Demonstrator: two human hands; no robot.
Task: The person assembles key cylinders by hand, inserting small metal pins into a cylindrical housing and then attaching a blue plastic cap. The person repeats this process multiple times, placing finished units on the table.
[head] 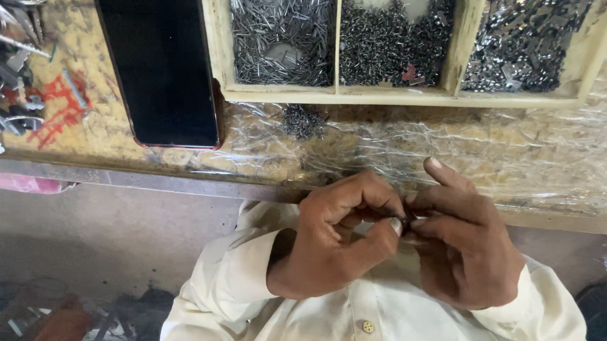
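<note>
**A:** What do you have in the hands?

**B:** I see my left hand (331, 235) and right hand (464, 247) brought together just below the near edge of the bench (403, 152), over the cream shirt (378, 329). Both pinch a small dark part (407, 221) between thumb and fingertips, the left thumb pressed in from below, the right fingers curled around from the other side.

**A:** Which way does it lie?

**B:** I cannot tell. Only a sliver shows between the fingertips; its long axis and where it points are hidden.

**A:** And up on the bench?

**B:** A wooden tray (392, 96) at the far edge, cut off at the top, with three compartments: thin metal pins (280, 29) on the left, small dark screws (388, 46) in the middle, shiny flat metal pieces (522, 40) on the right. A little heap of dark bits (303, 120) lies just in front of it on the crinkled plastic wrap. A black phone (159, 56) lies left of the tray, and a pile of keys (1, 54) sits at the left edge, partly out of frame
</note>
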